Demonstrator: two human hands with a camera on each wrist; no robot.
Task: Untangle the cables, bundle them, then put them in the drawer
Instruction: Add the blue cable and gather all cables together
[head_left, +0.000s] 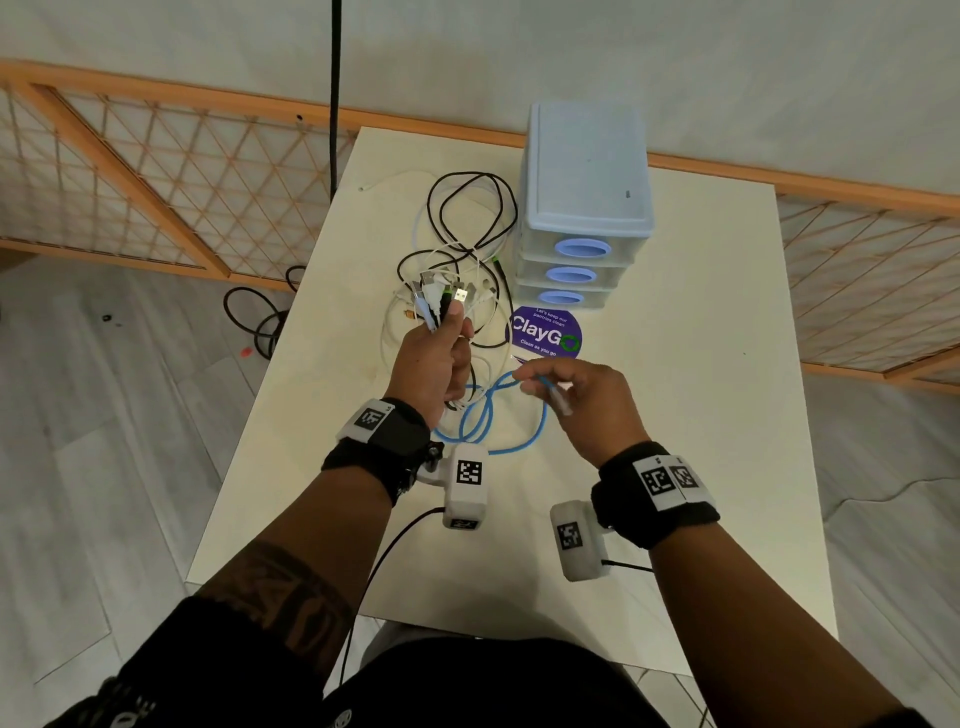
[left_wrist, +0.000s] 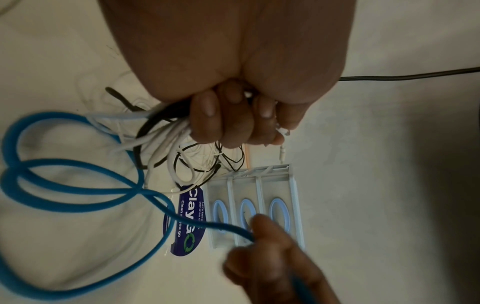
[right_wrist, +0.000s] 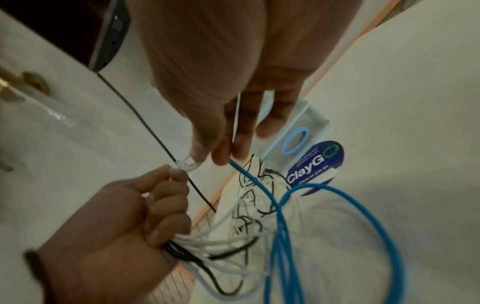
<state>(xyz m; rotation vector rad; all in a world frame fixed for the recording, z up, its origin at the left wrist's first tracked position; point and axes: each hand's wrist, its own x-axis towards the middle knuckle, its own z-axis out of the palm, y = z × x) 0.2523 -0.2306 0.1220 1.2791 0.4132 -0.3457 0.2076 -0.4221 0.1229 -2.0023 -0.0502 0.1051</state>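
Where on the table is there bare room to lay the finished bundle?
Free: the table right of the drawer unit and the ClayGo sticker, and the near strip by the wrists. Crowded: left of the drawers, where black and white cables sprawl, and centre, under the blue cable.

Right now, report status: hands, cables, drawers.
Left hand grips bunch of cable ends. Right hand pinches blue cable; its loops lie on table. Drawer unit: all three drawers closed. Black and white cables tangled beside it.
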